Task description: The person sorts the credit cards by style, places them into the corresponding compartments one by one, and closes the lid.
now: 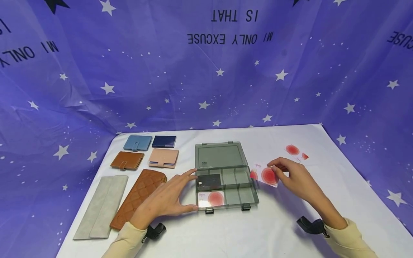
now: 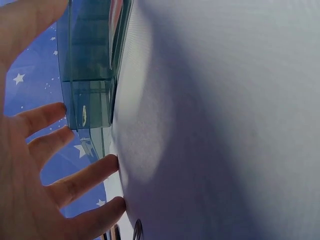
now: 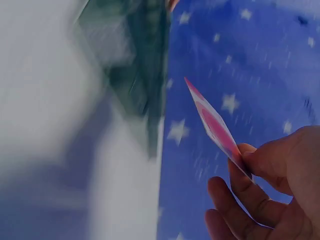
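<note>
A smoky clear compartment box lies open on the white table, its lid folded back. A black card and a white card with a red circle lie in its left compartments. My left hand is spread flat at the box's left edge, thumb and forefinger touching it; the box shows in the left wrist view. My right hand pinches a white card with a red circle just right of the box, seen edge-on as the card in the right wrist view.
Several wallets lie at the left: blue, navy, brown, pink, a quilted brown long one and a grey one. Another red-circle card lies at the far right. A starry purple cloth hangs behind.
</note>
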A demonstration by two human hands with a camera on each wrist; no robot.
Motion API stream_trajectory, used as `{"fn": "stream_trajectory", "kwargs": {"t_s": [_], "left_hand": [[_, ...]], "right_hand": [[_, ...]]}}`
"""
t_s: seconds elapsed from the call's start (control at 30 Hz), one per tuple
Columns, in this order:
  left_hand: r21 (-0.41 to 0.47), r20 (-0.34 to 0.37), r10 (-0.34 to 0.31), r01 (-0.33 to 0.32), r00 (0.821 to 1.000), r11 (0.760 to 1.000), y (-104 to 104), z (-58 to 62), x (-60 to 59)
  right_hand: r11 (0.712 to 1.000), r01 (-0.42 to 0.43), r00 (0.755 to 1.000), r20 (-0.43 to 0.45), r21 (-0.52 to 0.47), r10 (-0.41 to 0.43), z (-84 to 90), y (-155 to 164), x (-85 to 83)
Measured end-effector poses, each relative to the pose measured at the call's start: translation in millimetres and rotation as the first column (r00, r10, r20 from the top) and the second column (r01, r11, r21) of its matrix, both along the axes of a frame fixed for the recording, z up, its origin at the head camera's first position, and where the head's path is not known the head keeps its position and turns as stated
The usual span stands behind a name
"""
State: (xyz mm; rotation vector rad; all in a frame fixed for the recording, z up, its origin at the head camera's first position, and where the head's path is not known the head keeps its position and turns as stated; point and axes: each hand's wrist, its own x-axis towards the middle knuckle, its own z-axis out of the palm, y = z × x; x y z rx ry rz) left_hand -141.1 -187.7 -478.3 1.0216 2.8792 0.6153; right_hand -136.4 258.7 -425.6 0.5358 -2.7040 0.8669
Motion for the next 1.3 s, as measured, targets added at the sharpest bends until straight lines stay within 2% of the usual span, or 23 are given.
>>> {"fn": "stream_trajectory", "kwargs": {"t_s": [0.23, 0.43, 0.7, 0.97, 1.17, 1.3], "left_hand": [[-0.005, 0.016, 0.004, -0.004, 1.000, 1.000, -0.4, 0.6, -0.1], [-0.011, 0.016, 0.008, -0.007, 1.000, 1.000, -0.1, -1.1, -0.4], [-0.007, 0.018, 0.015, -0.015, 1.000, 1.000, -0.7, -0.8, -0.5], [-0.018, 0.019, 0.017, -0.017, 1.000, 1.000, -1.1, 0.9, -1.5], [-0.007, 0.012, 0.013, -0.013, 1.000, 1.000, -1.1, 1.1, -1.6], [0.003, 0.012, 0.012, -0.012, 1.000, 1.000, -0.9, 1.1, -1.1]], "right_hand": [[0.987, -0.160, 0.987, 0.017, -0.014, 0.160, 1.0, -62.2, -4.4], [0.967, -0.246, 0.969, 0.030, 0.066, 0.245, -13.8, -104.0, 2.2], [0.956, -0.259, 0.966, 0.029, 0.142, 0.257, -36.1, -126.4, 10.9], [0.938, -0.232, 0.964, -0.067, 0.256, 0.256, -46.1, -131.0, 15.1], [0.890, -0.211, 0.962, -0.076, 0.404, 0.262, -42.8, -130.7, 19.7], [0.869, -0.207, 0.960, -0.076, 0.449, 0.268, -43.0, -132.2, 21.8]]}}
